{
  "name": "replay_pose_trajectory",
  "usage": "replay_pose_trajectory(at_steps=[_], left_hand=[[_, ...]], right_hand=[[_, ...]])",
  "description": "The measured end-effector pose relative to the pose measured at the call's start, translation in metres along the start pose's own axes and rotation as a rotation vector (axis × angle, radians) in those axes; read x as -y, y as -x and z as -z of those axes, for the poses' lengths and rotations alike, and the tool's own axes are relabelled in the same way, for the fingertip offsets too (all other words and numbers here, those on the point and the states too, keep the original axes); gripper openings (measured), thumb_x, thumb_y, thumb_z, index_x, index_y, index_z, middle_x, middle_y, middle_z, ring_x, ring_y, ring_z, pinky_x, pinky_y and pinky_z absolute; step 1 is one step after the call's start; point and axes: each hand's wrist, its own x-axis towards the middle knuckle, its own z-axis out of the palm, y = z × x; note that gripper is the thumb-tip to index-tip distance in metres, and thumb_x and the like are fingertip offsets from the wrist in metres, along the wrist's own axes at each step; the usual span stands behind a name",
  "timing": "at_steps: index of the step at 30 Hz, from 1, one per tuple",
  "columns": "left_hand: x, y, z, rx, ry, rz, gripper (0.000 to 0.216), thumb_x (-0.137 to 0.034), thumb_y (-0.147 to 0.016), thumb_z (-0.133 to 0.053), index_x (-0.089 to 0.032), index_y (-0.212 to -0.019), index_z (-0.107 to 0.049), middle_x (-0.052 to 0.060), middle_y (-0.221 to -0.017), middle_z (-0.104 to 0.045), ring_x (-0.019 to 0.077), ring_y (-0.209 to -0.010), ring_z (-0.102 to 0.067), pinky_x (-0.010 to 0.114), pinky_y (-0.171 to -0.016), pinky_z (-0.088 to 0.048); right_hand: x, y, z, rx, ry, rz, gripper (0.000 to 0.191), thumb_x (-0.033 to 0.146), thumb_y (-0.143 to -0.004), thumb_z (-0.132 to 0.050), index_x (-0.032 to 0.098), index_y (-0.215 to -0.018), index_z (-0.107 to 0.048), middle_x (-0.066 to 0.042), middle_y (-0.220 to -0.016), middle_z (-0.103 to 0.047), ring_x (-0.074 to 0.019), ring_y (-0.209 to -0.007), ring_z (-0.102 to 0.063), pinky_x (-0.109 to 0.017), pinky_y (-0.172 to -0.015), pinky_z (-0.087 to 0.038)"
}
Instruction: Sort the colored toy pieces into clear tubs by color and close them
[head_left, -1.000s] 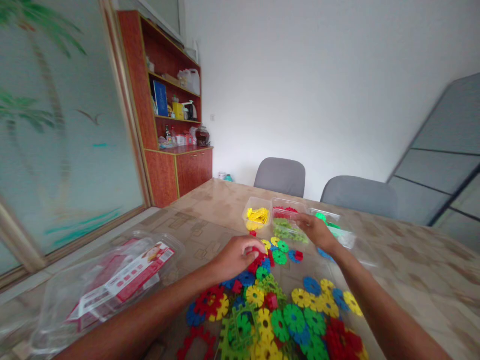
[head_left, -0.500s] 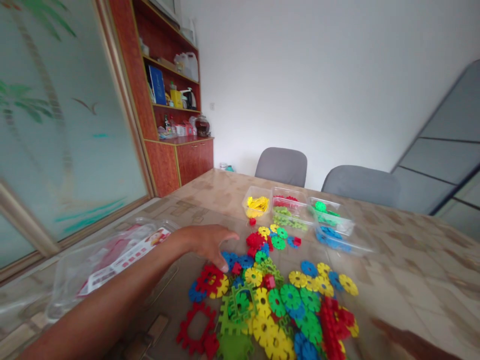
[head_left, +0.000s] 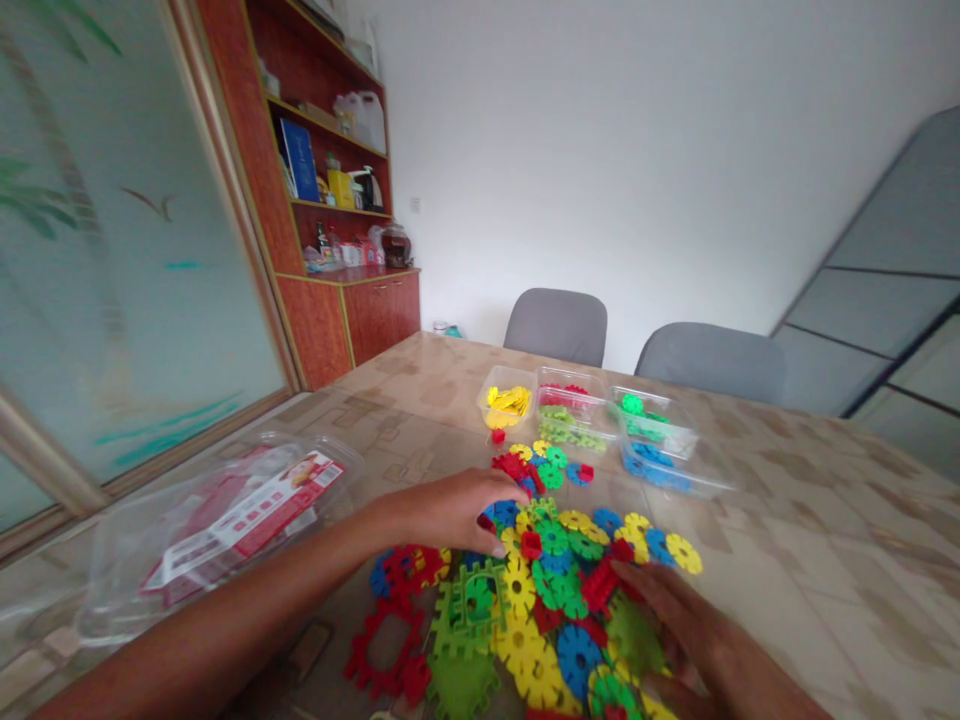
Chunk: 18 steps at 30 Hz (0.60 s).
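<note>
My left hand point(head_left: 457, 510) reaches over the middle of a loose pile of plastic building pieces. Its thumb and fingers are apart, curved around blue notched discs point(head_left: 504, 514) near a small red connector block point(head_left: 531, 544). On the right side of the pile lies my right hand point(head_left: 697, 630), slightly blurred, with its fingers spread against red pieces point(head_left: 600, 585) and a light green piece point(head_left: 634, 632). Between the hands are green discs point(head_left: 553, 537) and yellow discs point(head_left: 519, 585). Light green square frames point(head_left: 450, 610) and a red toothed frame point(head_left: 360, 650) lie in front of my left forearm.
Behind the pile stand clear tubs: one with yellow pieces point(head_left: 508, 402), one with red and light green pieces point(head_left: 571, 430), one with green and blue pieces point(head_left: 656, 465). An empty-looking clear package point(head_left: 112, 590) with a printed label point(head_left: 247, 520) lies left. Grey chairs point(head_left: 559, 328) stand beyond.
My left hand has moved right, deeper over the pile. My right hand has come in from the right edge onto the pile, and pieces there have shifted left and turned over.
</note>
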Motion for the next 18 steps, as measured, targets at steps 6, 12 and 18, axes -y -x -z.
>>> replay_pose_trajectory(at_steps=[6, 12, 18], left_hand=[[-0.004, 0.001, 0.009, 0.004, 0.208, -0.069, 0.048, -0.025, -0.083, -0.063, -0.021, -0.129, -0.049, 0.008, -0.124, -0.056, 0.0177, -0.099, -0.059, 0.025, -0.079, -0.046], [0.002, 0.014, 0.028, -0.029, 0.011, -0.035, 0.038, -0.026, -0.086, -0.06, -0.021, -0.122, -0.054, 0.008, -0.118, -0.06, 0.0209, -0.102, -0.057, 0.029, -0.085, -0.042], [-0.019, 0.009, 0.017, -0.089, -0.12, -0.084, 0.012, -0.022, -0.09, -0.055, -0.019, -0.1, -0.062, 0.004, -0.099, -0.063, 0.0169, -0.094, -0.058, 0.025, -0.083, -0.04]], right_hand=[[0.03, -0.051, -0.002, -0.106, -0.074, 0.022, 0.044, 0.021, -0.087, -0.05, 0.025, -0.13, -0.046, -0.011, -0.122, -0.057, -0.0185, -0.083, -0.065, -0.033, -0.075, -0.056], [0.043, -0.051, 0.011, -0.09, 0.048, 0.022, 0.02, 0.025, -0.092, -0.044, 0.023, -0.106, -0.058, -0.007, -0.098, -0.064, -0.0193, -0.086, -0.064, -0.031, -0.073, -0.051], [0.045, -0.021, 0.013, 0.188, 0.083, 0.032, 0.011, 0.027, -0.084, -0.055, 0.024, -0.093, -0.062, -0.003, -0.082, -0.068, -0.018, -0.07, -0.063, -0.025, -0.058, -0.047]])
